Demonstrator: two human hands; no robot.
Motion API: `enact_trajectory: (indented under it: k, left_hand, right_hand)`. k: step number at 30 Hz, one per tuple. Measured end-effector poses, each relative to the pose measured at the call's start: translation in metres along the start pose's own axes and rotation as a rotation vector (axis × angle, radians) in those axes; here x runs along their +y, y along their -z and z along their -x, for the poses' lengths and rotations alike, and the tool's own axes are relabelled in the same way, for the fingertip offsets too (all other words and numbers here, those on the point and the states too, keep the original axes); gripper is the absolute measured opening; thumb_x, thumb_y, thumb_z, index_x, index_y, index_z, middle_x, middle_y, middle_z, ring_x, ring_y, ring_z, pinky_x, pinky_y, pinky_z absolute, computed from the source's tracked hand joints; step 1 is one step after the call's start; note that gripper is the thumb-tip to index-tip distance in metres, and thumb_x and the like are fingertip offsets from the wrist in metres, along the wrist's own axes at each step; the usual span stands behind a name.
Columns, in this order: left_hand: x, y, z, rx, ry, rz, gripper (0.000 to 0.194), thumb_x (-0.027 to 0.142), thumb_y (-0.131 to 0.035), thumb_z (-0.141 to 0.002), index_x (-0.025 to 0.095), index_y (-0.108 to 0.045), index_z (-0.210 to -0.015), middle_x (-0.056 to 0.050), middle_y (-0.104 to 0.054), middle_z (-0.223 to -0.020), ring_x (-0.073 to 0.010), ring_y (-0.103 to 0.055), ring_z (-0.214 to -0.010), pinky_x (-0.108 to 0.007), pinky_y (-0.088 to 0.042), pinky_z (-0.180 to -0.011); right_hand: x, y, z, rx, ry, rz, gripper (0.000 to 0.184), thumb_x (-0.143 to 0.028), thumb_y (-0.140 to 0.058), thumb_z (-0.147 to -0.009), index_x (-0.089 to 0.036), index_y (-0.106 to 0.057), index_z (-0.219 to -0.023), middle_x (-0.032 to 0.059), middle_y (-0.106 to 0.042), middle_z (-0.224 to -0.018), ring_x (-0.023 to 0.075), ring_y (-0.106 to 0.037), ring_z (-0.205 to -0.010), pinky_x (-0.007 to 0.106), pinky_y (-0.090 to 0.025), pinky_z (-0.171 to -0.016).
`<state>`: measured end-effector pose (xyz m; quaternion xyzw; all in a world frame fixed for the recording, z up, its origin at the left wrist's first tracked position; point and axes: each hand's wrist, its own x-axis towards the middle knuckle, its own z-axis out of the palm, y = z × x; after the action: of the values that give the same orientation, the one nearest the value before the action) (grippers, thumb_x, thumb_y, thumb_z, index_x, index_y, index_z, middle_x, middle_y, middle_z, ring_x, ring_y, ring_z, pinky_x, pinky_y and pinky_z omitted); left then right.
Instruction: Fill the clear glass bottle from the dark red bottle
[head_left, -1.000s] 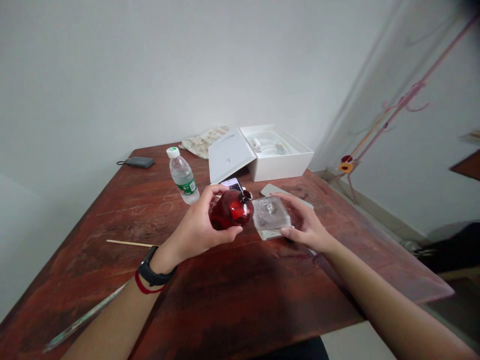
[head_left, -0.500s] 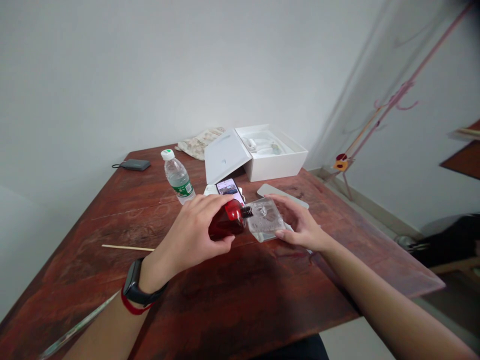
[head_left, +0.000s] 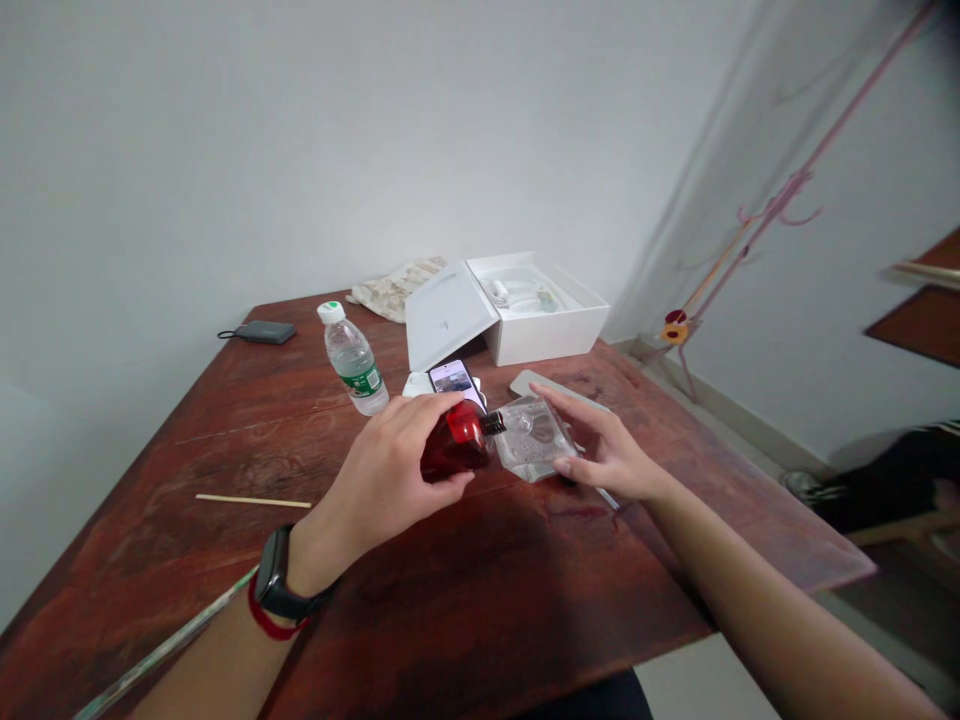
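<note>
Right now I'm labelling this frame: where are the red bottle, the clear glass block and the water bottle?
red bottle [head_left: 456,452], head view, on its red body.
clear glass block [head_left: 534,450], head view, on its top face.
water bottle [head_left: 352,360], head view, on its clear middle.

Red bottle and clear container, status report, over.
Left hand grips red bottle, tipped, neck at clear container. Right hand holds container. Phone just behind.

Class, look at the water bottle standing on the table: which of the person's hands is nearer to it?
Left. The left hand, gripping the red bottle, lies just in front of the water bottle; the right hand is farther right, holding the clear container.
</note>
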<state>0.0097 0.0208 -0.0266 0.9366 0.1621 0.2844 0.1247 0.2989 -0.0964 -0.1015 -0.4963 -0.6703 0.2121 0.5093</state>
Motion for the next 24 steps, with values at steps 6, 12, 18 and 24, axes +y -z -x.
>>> enact_trajectory:
  k: [6, 12, 18, 24]
  left_hand:
    - [0.008, -0.008, 0.003, 0.039, 0.038, 0.080, 0.075, 0.018, -0.088, -0.079, 0.019, -0.052, -0.145, -0.012, -0.069, -0.138, -0.0317, -0.066, -0.124, -0.046, -0.054, -0.110]
    - [0.018, -0.025, 0.006, 0.036, 0.034, 0.209, 0.080, 0.016, -0.087, -0.079, 0.022, -0.048, -0.149, -0.012, -0.064, -0.145, -0.0317, -0.062, -0.132, -0.048, -0.051, -0.116]
    - [0.030, -0.047, 0.010, 0.064, 0.058, 0.345, 0.075, 0.016, -0.084, -0.080, 0.023, -0.048, -0.146, -0.013, -0.062, -0.145, -0.0325, -0.060, -0.134, -0.051, -0.049, -0.118]
    - [0.031, -0.067, 0.015, 0.085, 0.068, 0.453, 0.072, 0.019, -0.083, -0.082, 0.022, -0.047, -0.145, -0.014, -0.062, -0.143, -0.0333, -0.061, -0.133, -0.055, -0.049, -0.118]
  right_hand:
    - [-0.006, 0.016, 0.005, -0.037, -0.009, 0.083, 0.087, -0.056, -0.084, -0.085, -0.035, -0.048, -0.162, 0.0096, -0.052, -0.165, 0.0413, -0.051, -0.150, 0.065, -0.037, -0.124]
    - [-0.027, 0.039, 0.011, -0.132, -0.051, 0.152, 0.087, -0.052, -0.083, -0.086, -0.033, -0.046, -0.163, 0.0115, -0.054, -0.164, 0.0402, -0.053, -0.148, 0.063, -0.045, -0.120]
    - [-0.047, 0.053, 0.019, -0.160, -0.090, 0.124, 0.083, -0.049, -0.085, -0.085, -0.038, -0.050, -0.160, 0.0072, -0.053, -0.165, 0.0385, -0.059, -0.143, 0.057, -0.054, -0.114]
    - [-0.051, 0.060, 0.026, -0.195, -0.127, 0.183, 0.087, -0.049, -0.085, -0.086, -0.034, -0.047, -0.162, 0.0100, -0.057, -0.162, 0.0378, -0.058, -0.145, 0.058, -0.051, -0.116]
